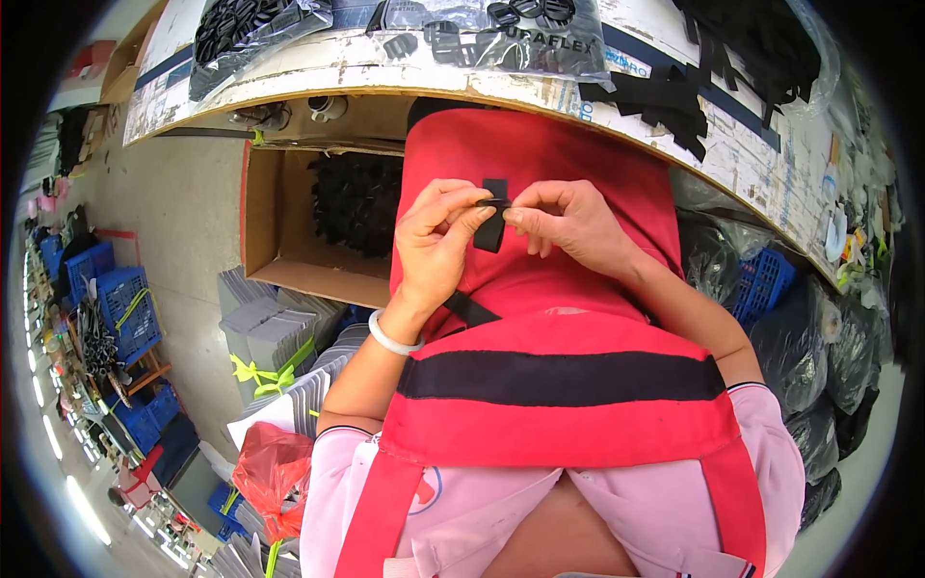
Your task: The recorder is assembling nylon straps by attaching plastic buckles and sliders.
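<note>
Both the left hand (434, 241) and right hand (568, 222) pinch a small black strip (491, 226) between clenched fingers (472, 214), holding it taut above the red apron (540, 289) for close handling.

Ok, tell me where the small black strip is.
Centre of the head view: the small black strip is pinched between left hand and right hand, above the red apron.

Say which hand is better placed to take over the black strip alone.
Left, probably. The left hand pinches the black strip with thumb and forefinger wrapped on its middle; the right hand only nips its edge with fingertips.
</note>
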`<state>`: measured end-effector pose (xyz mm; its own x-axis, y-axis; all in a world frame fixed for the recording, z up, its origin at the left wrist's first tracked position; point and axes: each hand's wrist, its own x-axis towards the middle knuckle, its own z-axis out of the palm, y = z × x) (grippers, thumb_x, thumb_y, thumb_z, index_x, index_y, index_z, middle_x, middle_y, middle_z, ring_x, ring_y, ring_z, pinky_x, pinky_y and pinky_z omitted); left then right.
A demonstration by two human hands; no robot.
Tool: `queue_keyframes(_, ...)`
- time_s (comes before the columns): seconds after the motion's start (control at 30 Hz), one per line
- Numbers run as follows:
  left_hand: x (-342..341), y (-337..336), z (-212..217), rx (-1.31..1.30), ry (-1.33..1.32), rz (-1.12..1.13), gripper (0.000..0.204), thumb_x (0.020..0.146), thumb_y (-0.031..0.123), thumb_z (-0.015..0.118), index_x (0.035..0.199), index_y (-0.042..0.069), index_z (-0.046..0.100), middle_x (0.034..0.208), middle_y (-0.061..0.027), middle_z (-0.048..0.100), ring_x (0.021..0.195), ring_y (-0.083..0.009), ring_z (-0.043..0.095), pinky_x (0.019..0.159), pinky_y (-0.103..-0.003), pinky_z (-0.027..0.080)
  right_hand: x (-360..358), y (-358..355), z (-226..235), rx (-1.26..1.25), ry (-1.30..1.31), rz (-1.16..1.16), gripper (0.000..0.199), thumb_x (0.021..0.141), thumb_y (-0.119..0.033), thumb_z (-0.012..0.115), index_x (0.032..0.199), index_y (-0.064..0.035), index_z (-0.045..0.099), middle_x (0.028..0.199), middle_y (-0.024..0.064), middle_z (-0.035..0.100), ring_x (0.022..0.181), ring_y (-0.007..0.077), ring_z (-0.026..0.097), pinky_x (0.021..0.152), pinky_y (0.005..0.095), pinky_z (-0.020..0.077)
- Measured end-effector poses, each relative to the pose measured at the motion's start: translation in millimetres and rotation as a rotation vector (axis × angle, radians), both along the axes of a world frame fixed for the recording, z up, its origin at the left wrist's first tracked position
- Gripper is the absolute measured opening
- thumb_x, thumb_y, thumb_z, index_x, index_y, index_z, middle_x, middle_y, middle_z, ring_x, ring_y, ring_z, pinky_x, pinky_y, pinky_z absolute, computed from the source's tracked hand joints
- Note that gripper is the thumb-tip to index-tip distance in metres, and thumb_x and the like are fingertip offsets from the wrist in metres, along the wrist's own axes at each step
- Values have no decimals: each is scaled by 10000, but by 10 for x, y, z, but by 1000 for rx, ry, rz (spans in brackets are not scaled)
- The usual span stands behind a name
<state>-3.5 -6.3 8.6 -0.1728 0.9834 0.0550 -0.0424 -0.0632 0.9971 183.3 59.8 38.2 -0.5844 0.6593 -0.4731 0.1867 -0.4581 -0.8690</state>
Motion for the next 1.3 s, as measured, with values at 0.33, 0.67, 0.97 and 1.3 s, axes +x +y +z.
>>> queue_keyframes(0.33,-40,24,2,30,56,-30,198,797,-96,692,965,8,712,979,-71,624,813,-111,609,679,-213,485,-10,-58,-1,-50,-17,-3,159,893,-152,654,900,5,681,726,17,629,602,66,573,523,211,468)
queue_keyframes(0.67,-71,-14,-3,159,215,-26,211,790,-92,697,977,5,704,945,-75,632,807,-142,601,693,-234,483,-49,-32,-16,-46,146,-175,176,939,-185,632,949,-11,660,760,20,619,611,70,578,528,211,484)
queue_keyframes(0.97,-67,-76,40,242,361,-79,184,788,-68,704,955,12,699,886,-99,646,751,-165,616,658,-247,495,61,231,-34,-107,51,200,199,923,-189,654,968,3,688,786,23,636,615,77,579,527,232,488)
queue_keyframes(1.3,-107,-118,93,115,222,-160,198,765,-81,715,939,12,698,924,-74,622,813,-150,600,698,-245,482,36,156,85,229,-33,297,119,957,-123,565,915,-12,565,735,21,583,609,87,557,542,255,480)
